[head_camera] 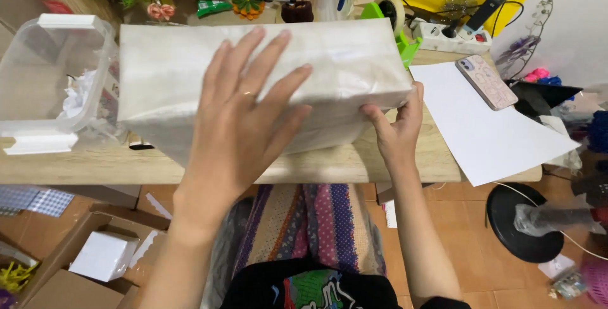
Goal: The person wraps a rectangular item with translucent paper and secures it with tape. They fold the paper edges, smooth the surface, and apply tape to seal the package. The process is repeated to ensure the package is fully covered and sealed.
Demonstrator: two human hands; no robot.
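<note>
Left hand [237,116] nearest, fingers spread flat on top of wrapped box [171,75], gripping nothing. Box sits mid-table [95,166]. Right hand [396,132] pinches box's right corner. Right of it: white sheet [494,132], phone [486,81].

The wrapped box [190,75] is filling the desk's middle. A clear plastic tub [44,75] is crowding its left side, clutter is lining the back edge, while right of it only a flat white sheet [494,132] and a phone [486,81] are lying low.
</note>
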